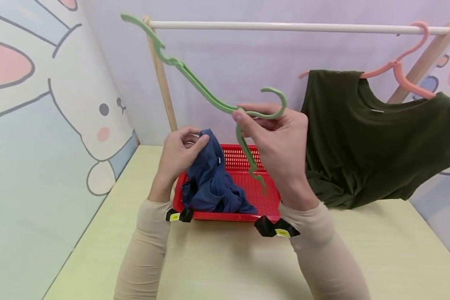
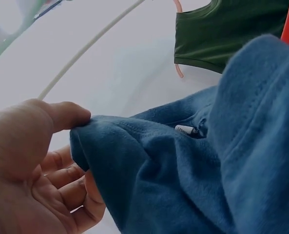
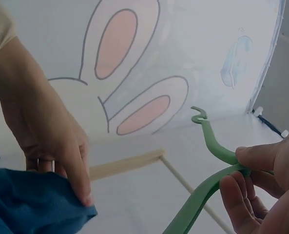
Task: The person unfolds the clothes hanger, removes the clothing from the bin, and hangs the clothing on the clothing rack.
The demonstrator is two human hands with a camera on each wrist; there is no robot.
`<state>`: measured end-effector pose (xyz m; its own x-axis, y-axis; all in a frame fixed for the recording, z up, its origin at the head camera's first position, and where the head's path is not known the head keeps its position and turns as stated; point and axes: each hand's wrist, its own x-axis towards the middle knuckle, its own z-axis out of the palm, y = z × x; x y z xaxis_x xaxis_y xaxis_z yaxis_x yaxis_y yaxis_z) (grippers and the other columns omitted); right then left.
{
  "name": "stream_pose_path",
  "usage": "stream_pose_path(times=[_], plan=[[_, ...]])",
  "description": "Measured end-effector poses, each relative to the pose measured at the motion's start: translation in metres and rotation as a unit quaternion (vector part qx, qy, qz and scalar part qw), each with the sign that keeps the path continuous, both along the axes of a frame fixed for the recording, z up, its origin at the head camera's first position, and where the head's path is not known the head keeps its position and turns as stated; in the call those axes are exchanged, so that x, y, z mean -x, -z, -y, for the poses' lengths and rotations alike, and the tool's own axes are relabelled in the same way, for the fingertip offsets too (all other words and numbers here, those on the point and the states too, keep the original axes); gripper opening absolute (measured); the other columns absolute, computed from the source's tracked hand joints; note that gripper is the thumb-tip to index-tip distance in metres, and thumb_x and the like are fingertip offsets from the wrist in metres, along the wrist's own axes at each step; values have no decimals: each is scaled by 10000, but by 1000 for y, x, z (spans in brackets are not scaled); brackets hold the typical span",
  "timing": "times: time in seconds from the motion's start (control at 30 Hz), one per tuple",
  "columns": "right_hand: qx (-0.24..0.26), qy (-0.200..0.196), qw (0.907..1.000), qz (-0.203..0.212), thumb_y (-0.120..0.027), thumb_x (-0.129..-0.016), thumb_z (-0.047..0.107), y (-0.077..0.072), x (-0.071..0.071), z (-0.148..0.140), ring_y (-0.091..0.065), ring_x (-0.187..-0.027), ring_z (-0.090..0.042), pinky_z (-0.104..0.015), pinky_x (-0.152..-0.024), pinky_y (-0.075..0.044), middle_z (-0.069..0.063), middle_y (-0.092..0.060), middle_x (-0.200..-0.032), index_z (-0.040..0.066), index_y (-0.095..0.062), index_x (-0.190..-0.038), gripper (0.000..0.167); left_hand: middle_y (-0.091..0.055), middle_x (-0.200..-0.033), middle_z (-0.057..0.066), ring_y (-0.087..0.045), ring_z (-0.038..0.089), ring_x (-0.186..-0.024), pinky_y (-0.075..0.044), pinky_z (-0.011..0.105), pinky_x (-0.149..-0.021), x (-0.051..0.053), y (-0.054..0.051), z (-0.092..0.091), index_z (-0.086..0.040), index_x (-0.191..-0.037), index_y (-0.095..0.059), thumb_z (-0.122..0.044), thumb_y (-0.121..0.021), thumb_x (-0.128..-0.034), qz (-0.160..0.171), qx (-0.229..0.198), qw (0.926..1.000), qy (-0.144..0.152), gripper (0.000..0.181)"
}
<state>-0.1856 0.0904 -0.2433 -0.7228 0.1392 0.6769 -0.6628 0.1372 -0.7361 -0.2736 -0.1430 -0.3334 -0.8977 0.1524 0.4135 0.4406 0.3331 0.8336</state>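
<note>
My left hand (image 1: 180, 152) pinches an edge of a blue garment (image 1: 213, 183) between thumb and fingers, lifting that part while the rest lies bunched in the red basket (image 1: 225, 216). A small white label (image 2: 185, 129) shows inside the garment in the left wrist view. My right hand (image 1: 281, 146) grips a green clothes hanger (image 1: 206, 93) near the base of its hook. The hanger is tilted in the air above the basket, one arm pointing up left and the other down toward the basket. Hanger and garment are apart.
A white rail (image 1: 270, 26) on wooden posts (image 1: 161, 83) spans the back. At its right end a dark green sleeveless top (image 1: 382, 141) hangs on a pink hanger (image 1: 412, 85). Pale table (image 1: 225, 266) lies beneath; a wall with a painted rabbit (image 1: 93, 104) stands left.
</note>
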Motion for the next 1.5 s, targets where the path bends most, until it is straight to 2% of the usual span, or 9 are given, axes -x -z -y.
stream_pose_path(times=[0.2, 0.53, 0.63, 0.77, 0.93, 1.07, 1.2, 1.33, 1.5], plan=[[428, -211, 9972, -574, -869, -968, 36, 2, 4, 25, -814, -754, -277, -390, -786, -676, -120, -833, -914, 1, -860, -1157, 193, -813, -1051, 178, -792, 291, -909, -628, 251, -825, 0, -1, -2, -15, -1224, -786, -277, -798, -1047, -41, 10, 10000, 43, 316], [946, -156, 9904, -991, -847, -987, 40, 15, 15, 50, -780, -751, -310, -381, -773, -669, -128, -818, -928, -44, -833, -1173, 205, -816, -1065, 163, -792, 283, -934, -659, 463, -903, -1, -1, -3, -14, -1239, -780, -267, -812, -1043, -108, 131, 9999, 26, 322], [1107, -100, 9890, -973, -841, -985, 25, 20, 18, 55, -779, -760, -291, -374, -781, -669, -149, -812, -939, -49, -829, -1178, 207, -815, -1063, 159, -793, 281, -927, -660, 439, -887, -2, -1, -2, -24, -1239, -783, -277, -808, -1044, -129, 78, 9999, -16, 320], [1276, -47, 9881, -860, -835, -988, 20, 28, 20, 59, -806, -816, -305, -394, -826, -680, -159, -812, -983, -58, -820, -1193, 219, -807, -1067, 156, -787, 277, -914, -650, 331, -841, -2, -2, -1, -35, -1226, -782, -293, -802, -1046, -140, -90, 9998, -124, 315], [1314, 56, 9882, -788, -842, -990, 38, 36, 23, 62, -813, -846, -370, -411, -836, -682, -161, -817, -999, -48, -829, -1180, 209, -795, -1038, 186, -791, 264, -858, -634, 239, -788, -1, -2, 2, -9, -1241, -769, -296, -787, -1058, -263, -552, 9977, -305, 341], [1341, 106, 9882, -739, -851, -988, 57, 43, 24, 65, -795, -797, -336, -403, -817, -681, -159, -817, -976, -42, -833, -1173, 210, -792, -1020, 205, -787, 182, -779, -625, 232, -738, 0, -2, 5, 11, -1272, -750, -304, -770, -1067, -378, -1018, 9923, -603, 377], [1377, 58, 9885, -622, -854, -984, 57, 49, 24, 67, -790, -778, -315, -395, -808, -682, -153, -817, -966, -31, -840, -1159, 196, -793, -1016, 209, -759, 92, -731, -604, 226, -680, 1, -4, 9, 27, -1275, -748, -289, -767, -1067, -548, -1483, 9824, -997, 379], [1305, 6, 9903, -470, -850, -991, 67, 55, 24, 69, -794, -794, -373, -380, -788, -681, -138, -818, -964, -13, -848, -1155, 183, -794, -960, 173, -733, 92, -649, -606, 235, -654, 1, -7, 11, 42, -1240, -754, -230, -761, -1071, -737, -2024, 9701, -1122, 320], [1137, -81, 9932, -222, -850, -1001, 100, 62, 22, 71, -760, -758, -361, -339, -725, -658, -120, -809, -940, 1, -852, -1151, 180, -785, -871, 47, -694, 88, -578, -601, 240, -628, 1, -8, 12, 42, -1220, -755, -196, -753, -1077, -884, -2300, 9617, -1200, 278]])
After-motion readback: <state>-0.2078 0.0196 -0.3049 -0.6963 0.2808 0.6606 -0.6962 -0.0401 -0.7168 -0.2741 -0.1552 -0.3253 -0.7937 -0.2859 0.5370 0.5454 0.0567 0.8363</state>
